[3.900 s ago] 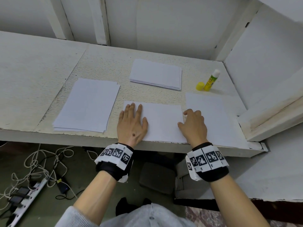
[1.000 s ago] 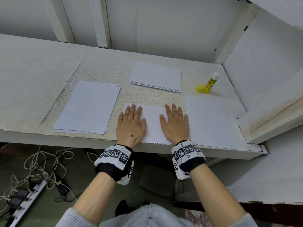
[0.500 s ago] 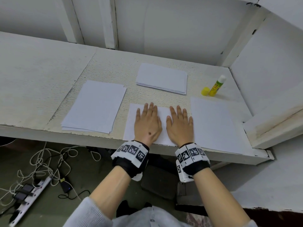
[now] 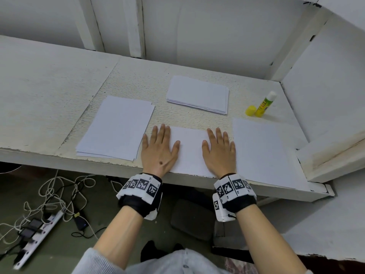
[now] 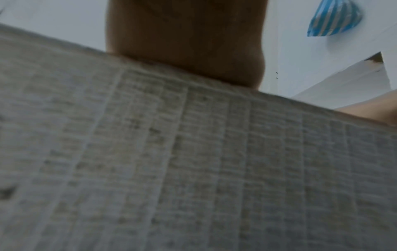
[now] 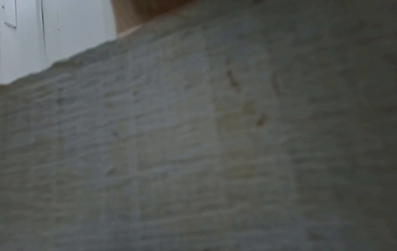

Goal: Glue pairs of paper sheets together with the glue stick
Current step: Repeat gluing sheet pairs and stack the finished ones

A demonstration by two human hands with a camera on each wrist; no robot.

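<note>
Flat on the bench (image 4: pixel 59 80), both hands press a white sheet (image 4: pixel 190 149) that lies at the near edge between them. The left hand (image 4: pixel 159 151) covers the sheet's left part, its fingers (image 4: pixel 162 133) straight and close together, thumb angled out to the right. The right hand (image 4: pixel 219 153) lies on the sheet's right part, fingers straight and slightly apart, thumb pointing inward. A bare strip of paper shows between the two thumbs. Neither hand pinches or curls round anything.

Well apart from the fingers, at the far right corner of the bench, stands the glue stick (image 4: pixel 265 103), a yellow-and-green tube with a white top, tilted in this wide view. Its round yellow cap (image 4: pixel 250 110) sits just beside it on the left.

Just right of the pressed sheet lies a single white sheet (image 4: pixel 262 153). To the left is a rectangular stack of paper (image 4: pixel 116 127), its edges slightly fanned. Farther back lies a smaller stack (image 4: pixel 197 94), also fanned at its near edge.

The bench top is painted white, rough and pebbled, chipped along its front edge. Both wrist views are blurred, showing only that coarse surface close up and a bit of palm.
</note>
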